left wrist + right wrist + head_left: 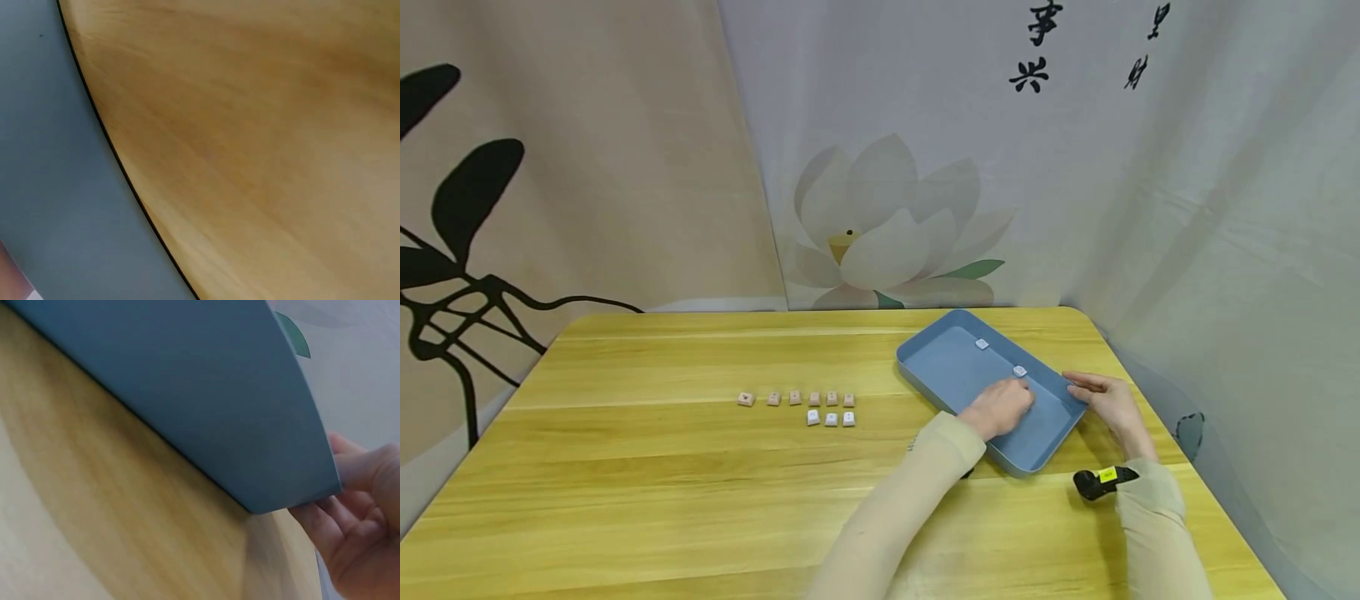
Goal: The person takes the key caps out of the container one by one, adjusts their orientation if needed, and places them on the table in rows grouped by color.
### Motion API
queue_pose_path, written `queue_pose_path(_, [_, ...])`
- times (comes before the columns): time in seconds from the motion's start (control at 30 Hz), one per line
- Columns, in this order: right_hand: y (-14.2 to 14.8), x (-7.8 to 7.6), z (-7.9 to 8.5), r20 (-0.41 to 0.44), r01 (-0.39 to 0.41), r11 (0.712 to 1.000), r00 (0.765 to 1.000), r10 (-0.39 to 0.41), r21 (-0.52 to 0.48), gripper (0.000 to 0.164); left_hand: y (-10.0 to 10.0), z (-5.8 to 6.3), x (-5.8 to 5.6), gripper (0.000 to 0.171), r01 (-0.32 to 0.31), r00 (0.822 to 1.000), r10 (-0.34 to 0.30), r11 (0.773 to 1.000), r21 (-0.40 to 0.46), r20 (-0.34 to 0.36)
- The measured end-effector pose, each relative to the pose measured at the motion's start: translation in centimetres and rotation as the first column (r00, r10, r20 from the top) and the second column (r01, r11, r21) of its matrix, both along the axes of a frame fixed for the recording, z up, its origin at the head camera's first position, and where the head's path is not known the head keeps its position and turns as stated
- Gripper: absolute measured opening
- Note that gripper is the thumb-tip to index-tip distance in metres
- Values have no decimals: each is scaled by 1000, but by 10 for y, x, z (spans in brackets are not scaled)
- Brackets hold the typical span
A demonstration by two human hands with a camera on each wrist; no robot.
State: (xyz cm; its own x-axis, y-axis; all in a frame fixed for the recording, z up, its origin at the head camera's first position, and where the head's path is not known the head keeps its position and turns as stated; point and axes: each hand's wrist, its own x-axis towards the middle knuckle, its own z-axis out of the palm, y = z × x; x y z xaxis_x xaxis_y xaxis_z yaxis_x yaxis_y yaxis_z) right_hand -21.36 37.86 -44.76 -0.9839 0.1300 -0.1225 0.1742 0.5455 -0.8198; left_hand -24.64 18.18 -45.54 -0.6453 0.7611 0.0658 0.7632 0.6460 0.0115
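Note:
A blue-grey rectangular tray (940, 367) lies at an angle on the right part of the table. Two white keycaps, a far one (982, 343) and a nearer one (1019, 372), lie inside it. My left hand (1002, 407) reaches over the near side into the tray, fingers bent down beside the nearer keycap. Its fingertips are hidden; a small white patch (34, 295) shows by the skin in the left wrist view, too little to identify. With my right hand (1108, 404) I grip the tray's right edge at a corner, fingers (319, 528) below it.
Left of the tray, a row of several beige keycaps (794, 398) lies on the wooden table (662, 500). Three white keycaps (831, 420) form a shorter row in front. A printed curtain (895, 225) hangs behind the table. A black device (1101, 482) sits on the right wrist.

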Motion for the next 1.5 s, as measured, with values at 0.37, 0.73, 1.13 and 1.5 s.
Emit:
queue_pose_path(0.37, [1,-2,1,41,14,1000,999,-13,-14,47,-30,7,5,27,-6,983,-38,971,237,180])
queue_pose_path(0.73, [3,-2,1,67,9,999,998,-7,-35,49,-73,13,7,20,-181,917,-88,776,604,388])
queue_pose_path(1.13, [2,-3,1,74,20,999,997,-16,-47,50,-98,12,16,20,-450,717,-282,511,732,638])
queue_pose_path(1.5, [2,-1,1,75,19,999,997,-17,-32,50,-124,22,31,23,-511,677,-304,461,725,671])
